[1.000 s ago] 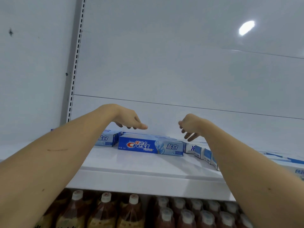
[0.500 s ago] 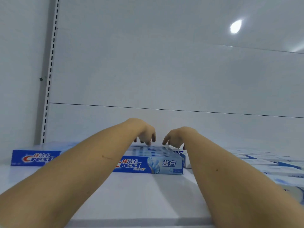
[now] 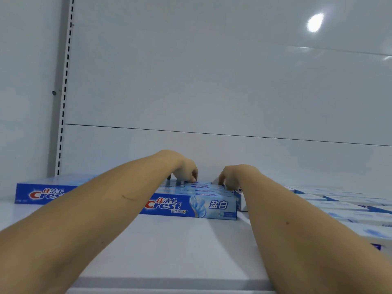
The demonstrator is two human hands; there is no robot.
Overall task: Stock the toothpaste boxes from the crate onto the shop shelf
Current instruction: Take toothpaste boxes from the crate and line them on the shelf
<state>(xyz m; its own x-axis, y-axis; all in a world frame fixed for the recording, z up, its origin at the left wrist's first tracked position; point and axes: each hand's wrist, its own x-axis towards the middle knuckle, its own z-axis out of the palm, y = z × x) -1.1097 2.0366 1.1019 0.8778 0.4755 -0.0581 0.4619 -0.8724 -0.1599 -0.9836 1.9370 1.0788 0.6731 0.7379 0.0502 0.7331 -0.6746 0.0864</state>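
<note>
Shelf (image 3: 169,247) partly stocked: toothpaste boxes (image 3: 191,206) rowed mid-frame, more at right edge (image 3: 339,206) and left (image 3: 42,193). Left hand (image 3: 185,170) and right hand (image 3: 232,176) rest curled fingers on back-row boxes; grasp cannot be told. Crate out of view, remaining stock unknown.

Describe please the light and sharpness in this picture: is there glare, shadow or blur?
Head view: a bright lamp reflection glares on the glossy back panel; the arms cast soft shadows on the shelf; the front toothpaste box prints sharp; the boxes at right look washed out; the slotted upright bends from lens distortion.
</note>
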